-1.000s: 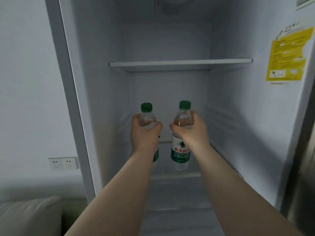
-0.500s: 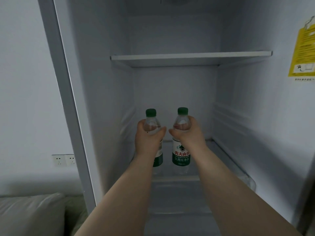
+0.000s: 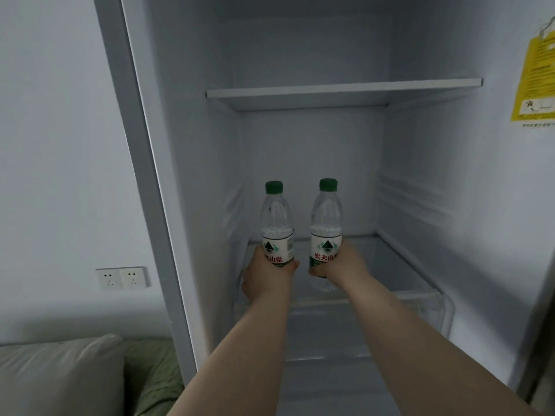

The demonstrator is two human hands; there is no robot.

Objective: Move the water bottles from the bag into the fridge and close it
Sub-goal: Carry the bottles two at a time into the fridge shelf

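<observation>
Two clear water bottles with green caps stand upright, side by side, inside the open fridge [image 3: 192, 145]. My left hand [image 3: 265, 279] grips the left bottle [image 3: 276, 219] around its lower part. My right hand [image 3: 345, 264] grips the right bottle [image 3: 326, 217] at its label. Both bottles are at the glass shelf [image 3: 399, 265] in the lower half of the compartment; I cannot tell whether their bases rest on it. The bag is out of view.
A white shelf [image 3: 342, 90] spans the fridge above the bottles. A yellow sticker [image 3: 534, 76] is on the fridge's right inner wall. A double wall socket [image 3: 121, 278] sits left of the fridge, and a grey cushion [image 3: 57, 376] lies at the lower left.
Both hands have slid down from the bottles' necks to their labels and lower parts. The bottles have gone deeper and lower into the fridge, and the view has come closer.
</observation>
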